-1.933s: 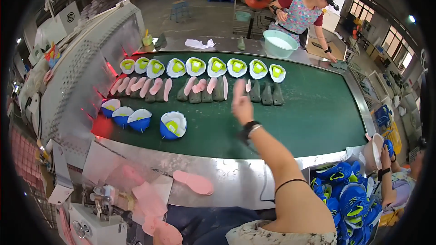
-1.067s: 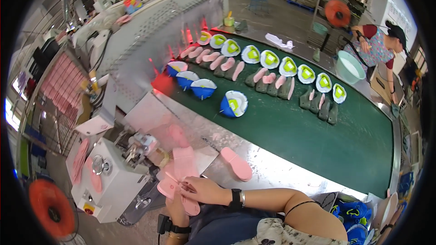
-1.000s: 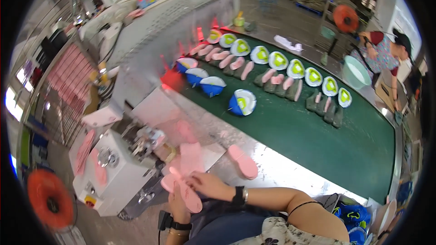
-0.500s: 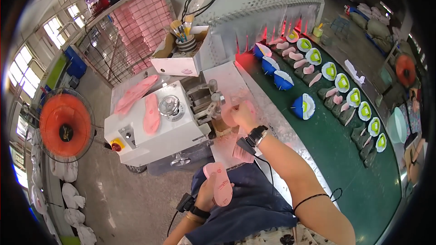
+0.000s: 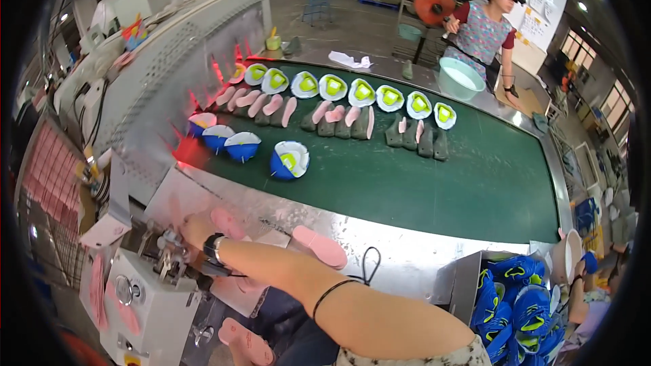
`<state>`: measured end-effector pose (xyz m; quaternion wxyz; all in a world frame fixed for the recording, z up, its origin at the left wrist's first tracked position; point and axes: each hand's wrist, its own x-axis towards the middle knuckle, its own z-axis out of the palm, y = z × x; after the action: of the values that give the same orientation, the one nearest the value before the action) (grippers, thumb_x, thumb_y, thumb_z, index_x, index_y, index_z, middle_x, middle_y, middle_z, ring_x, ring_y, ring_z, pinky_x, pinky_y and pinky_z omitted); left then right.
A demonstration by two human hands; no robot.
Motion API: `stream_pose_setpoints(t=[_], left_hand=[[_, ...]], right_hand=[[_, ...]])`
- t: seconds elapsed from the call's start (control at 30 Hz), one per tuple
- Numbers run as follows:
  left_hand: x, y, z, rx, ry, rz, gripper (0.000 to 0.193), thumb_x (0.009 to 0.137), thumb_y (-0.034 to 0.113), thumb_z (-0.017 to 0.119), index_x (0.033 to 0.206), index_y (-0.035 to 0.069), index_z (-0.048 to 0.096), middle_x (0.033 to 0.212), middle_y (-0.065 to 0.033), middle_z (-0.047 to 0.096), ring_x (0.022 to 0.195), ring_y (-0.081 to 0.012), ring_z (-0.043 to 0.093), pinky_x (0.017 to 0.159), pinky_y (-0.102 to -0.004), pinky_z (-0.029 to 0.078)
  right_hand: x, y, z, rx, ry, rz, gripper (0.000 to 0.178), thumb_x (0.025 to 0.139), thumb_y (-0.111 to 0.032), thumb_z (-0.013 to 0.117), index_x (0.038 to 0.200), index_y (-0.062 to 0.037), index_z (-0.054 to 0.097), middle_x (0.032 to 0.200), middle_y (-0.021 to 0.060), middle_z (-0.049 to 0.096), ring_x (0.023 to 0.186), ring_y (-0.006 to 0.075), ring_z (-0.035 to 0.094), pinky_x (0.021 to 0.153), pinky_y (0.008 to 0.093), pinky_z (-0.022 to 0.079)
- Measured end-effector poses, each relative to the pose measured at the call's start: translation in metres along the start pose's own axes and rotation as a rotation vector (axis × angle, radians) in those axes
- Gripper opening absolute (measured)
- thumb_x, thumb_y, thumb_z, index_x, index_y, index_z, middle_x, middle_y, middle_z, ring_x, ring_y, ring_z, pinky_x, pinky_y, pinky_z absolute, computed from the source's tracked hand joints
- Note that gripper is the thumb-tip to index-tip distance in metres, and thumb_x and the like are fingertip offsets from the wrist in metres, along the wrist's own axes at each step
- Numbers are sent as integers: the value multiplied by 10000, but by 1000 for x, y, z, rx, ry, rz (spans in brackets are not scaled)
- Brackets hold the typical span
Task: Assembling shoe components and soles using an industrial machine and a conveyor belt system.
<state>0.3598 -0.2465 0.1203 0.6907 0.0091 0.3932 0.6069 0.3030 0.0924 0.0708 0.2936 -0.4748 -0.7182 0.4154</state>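
Observation:
Low in the view, my left hand holds pink shoe insoles, its fingers partly hidden behind them. My right arm stretches across to the left, and my right hand is beside the metal roller head of a white machine. Its fingers are blurred, so their grip is unclear. Just past that hand a pink insole is on the metal tabletop. Another pink insole lies on the metal ledge above my forearm. More insoles rest on top of the machine.
A green conveyor belt carries blue-and-white shoe uppers, dark soles and pink insoles. Red light glows at the grey tunnel. A box of blue shoes stands at right. Across the belt stands a person near a pale basin.
The view has swung right, bringing in the co-worker and the box of blue shoes. My right hand has moved from over the metal tabletop to the roller head. My left hand still holds insoles.

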Motion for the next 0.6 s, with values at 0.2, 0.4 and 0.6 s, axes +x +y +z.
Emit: stream_pose_setpoints(t=[0.2, 0.4, 0.6], left_hand=[[16, -4, 49, 128, 135, -36, 223, 972, 341, 530, 1099, 158, 528, 854, 14, 524, 764, -127, 531, 624, -286, 447], [48, -10, 27, 32, 23, -225, 273, 965, 371, 535, 1107, 138, 533, 882, -2, 542, 784, -142, 540, 633, -285, 450], [65, -15, 72, 161, -16, -180, 279, 942, 346, 564, 1092, 112, 538, 872, -18, 551, 757, -148, 543, 630, -293, 457]], right_hand=[[21, 78, -113, 301, 472, -203, 230, 904, -255, 541, 988, -44, 576, 824, 201, 644, 754, 357, 647, 658, 453, 502], [-69, 267, -401, 136, 812, 163, 243, 819, 49, 566, 1014, -86, 514, 817, 59, 566, 628, 180, 624, 514, 311, 509], [-199, 411, -581, -634, 1215, 407, 158, 827, -180, 637, 875, -32, 608, 771, 176, 663, 725, 353, 659, 668, 436, 514]])
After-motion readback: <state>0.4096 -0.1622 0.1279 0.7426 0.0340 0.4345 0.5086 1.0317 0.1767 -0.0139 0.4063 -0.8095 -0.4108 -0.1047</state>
